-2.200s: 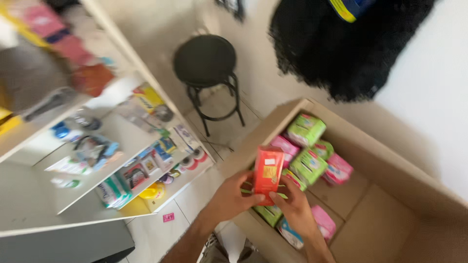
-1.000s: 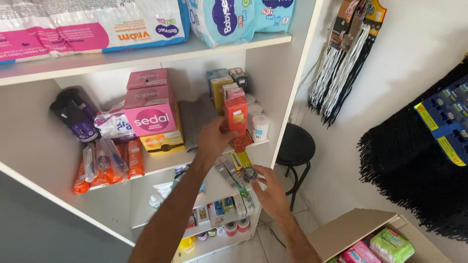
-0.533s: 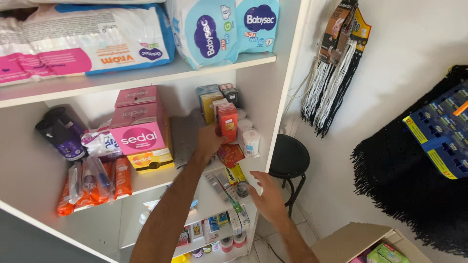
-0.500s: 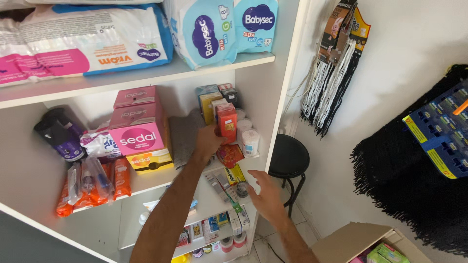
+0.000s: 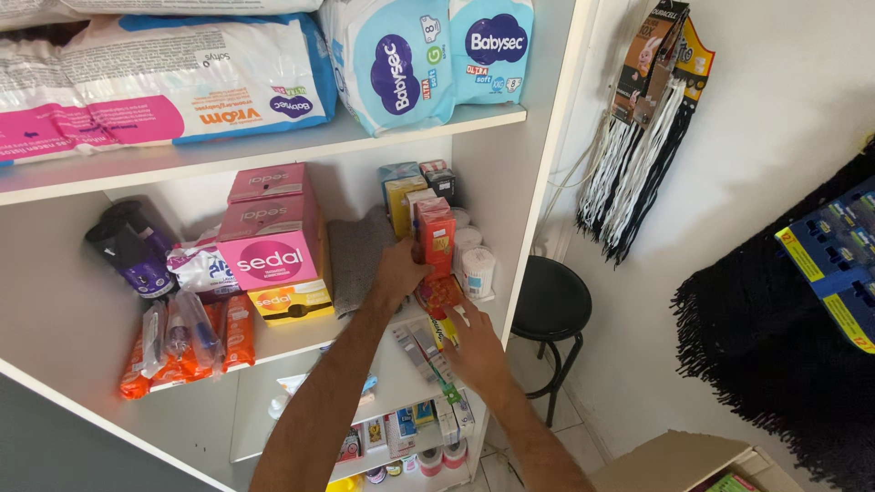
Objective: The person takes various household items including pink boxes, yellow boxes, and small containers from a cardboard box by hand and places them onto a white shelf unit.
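White shelf (image 5: 301,333) — left hand (image 5: 398,273) grips orange box (image 5: 437,239).

white shelf unit (image 5: 301,150) | top board: diaper packs (image 5: 419,59) at right end, pink-and-blue pack (image 5: 155,87) to the left | middle board: pink boxes (image 5: 269,241) mid-board, orange packets (image 5: 182,342) at front left edge, red carton (image 5: 436,237) and white tubs (image 5: 476,269) by right wall | lower boards: small boxes (image 5: 428,351) along front edge
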